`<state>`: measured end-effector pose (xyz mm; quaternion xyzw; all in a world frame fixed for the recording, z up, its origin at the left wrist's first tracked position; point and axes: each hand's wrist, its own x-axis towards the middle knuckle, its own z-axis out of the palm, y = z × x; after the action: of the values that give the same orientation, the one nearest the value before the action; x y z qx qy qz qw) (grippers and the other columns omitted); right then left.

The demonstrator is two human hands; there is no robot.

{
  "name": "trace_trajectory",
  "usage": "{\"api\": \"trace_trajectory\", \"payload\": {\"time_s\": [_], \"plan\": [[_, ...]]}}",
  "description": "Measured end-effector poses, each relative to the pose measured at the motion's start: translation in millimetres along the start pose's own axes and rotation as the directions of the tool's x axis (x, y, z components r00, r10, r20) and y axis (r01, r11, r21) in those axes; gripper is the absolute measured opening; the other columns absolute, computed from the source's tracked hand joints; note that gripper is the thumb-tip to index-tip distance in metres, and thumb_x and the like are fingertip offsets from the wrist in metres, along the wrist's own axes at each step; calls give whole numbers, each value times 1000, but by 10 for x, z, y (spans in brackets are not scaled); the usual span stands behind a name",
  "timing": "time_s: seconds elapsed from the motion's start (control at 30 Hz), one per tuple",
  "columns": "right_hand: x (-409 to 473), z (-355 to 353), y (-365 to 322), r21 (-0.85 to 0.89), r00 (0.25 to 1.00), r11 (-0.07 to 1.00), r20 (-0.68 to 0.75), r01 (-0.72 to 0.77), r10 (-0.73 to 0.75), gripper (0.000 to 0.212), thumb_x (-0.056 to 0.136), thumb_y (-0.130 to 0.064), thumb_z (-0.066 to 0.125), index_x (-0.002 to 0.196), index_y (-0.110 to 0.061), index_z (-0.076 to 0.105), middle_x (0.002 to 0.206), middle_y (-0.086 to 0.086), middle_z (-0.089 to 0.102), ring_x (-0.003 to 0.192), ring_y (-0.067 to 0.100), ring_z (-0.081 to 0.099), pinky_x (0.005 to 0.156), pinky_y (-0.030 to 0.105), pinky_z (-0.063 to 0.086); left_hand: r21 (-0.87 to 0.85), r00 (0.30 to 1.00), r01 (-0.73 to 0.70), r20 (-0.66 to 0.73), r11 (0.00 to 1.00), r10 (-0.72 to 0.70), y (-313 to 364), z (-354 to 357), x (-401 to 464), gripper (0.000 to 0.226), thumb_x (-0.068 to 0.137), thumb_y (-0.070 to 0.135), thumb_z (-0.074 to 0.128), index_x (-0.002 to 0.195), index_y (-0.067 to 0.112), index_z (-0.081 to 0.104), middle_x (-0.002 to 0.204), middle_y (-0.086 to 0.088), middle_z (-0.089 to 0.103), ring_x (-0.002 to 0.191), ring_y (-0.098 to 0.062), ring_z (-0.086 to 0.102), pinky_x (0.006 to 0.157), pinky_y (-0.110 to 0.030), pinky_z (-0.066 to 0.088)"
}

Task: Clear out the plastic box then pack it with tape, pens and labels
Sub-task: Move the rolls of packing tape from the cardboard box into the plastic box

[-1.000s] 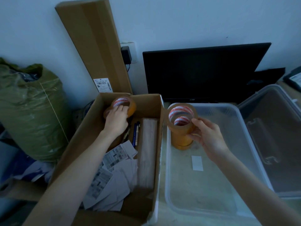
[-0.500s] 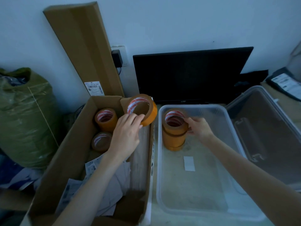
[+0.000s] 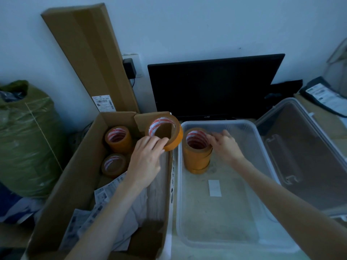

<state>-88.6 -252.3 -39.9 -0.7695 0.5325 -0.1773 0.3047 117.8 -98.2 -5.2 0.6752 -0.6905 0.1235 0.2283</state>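
Grip: left hand (image 3: 145,159) held a roll of tape (image 3: 165,133) by its lower edge, fingers curled round the rim, lifted above the right wall of the cardboard box (image 3: 71,177); right hand (image 3: 224,145) rested its fingertips against the top of the tape stack (image 3: 197,151), and whether they pinched it could not be told.
Green sack: a large bundle (image 3: 24,139) stood at the far left, beside the cardboard box.
Monitor: a dark screen (image 3: 212,87) leaned at the wall behind the plastic box (image 3: 257,139).
Long carton: a tall flat carton (image 3: 90,53) leaned on the wall behind the cardboard box, with a shipping sticker near its foot.
Lid: a clear lid (image 3: 308,154) lay to the right of the plastic box, touching its rim.
Cardboard box: open, holding two more tape rolls, one upright at the far end (image 3: 118,137) and one nearer (image 3: 113,164), with printed labels (image 3: 105,194) heaped in the near half.
Plastic box: clear, open, just right of the cardboard box; the tape stack stood in its far left corner and a small white slip (image 3: 214,187) lay flat on its floor.
Held roll: tilted, its hollow core facing the camera, between the two boxes and near the stack.
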Motion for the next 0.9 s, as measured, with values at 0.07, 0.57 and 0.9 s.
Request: {"api": "trace_trajectory", "payload": {"time_s": [0.07,0.57,0.9], "plan": [[-93,-68,-118,169,993,981,-82,98,-85,35,98,-37,46,120,-15,61,102,2,49,98,18,53,82,25,39,-13,999,-47,3,999,47,29,9,-21,48,73,-8,72,116,8,60,105,-6,63,106,-21,49,93,-39,45],[-623,-144,-412,751,979,639,201,-170,24,20,95,-15,53,85,-13,69,74,7,63,62,17,61,46,28,51,-264,991,-136,-49,955,128,180,109,-224,28,89,15,58,116,9,63,115,-4,58,113,-15,50,99,-23,34],[-525,230,337,175,854,955,506,-239,121,25,98,-19,47,106,0,61,80,17,56,60,26,63,60,36,56,-324,956,292,130,900,-263,-285,407,-562,22,95,15,50,116,16,58,108,4,59,103,-9,55,90,-24,46]]}}
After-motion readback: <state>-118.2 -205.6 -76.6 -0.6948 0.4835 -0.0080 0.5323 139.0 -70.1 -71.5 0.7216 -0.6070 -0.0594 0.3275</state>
